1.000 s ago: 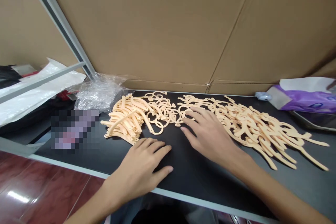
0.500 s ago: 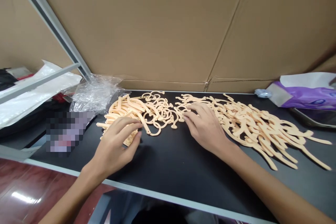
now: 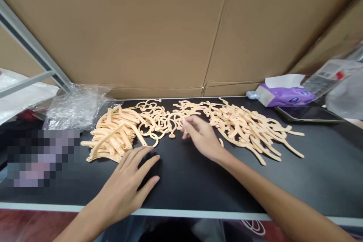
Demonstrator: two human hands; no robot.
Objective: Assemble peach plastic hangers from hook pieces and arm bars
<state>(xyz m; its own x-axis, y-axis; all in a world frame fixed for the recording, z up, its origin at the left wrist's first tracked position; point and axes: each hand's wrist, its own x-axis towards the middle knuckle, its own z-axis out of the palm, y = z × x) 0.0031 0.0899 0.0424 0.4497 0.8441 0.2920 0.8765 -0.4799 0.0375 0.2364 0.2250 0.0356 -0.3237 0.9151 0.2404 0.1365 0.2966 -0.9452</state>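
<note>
Strips (image 3: 107,140), hooks (image 3: 171,135), curved pieces (image 3: 249,132) grouped — all loose heaps.
Left hand (image 3: 124,179) spread, empty, by the strips; right hand (image 3: 202,138) curled, fingertips nearly meeting — hold unclear.

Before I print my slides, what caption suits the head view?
Left hand open beside a pile of pale strips, right hand curled beside pale curved pieces, at a black tabletop.
</note>
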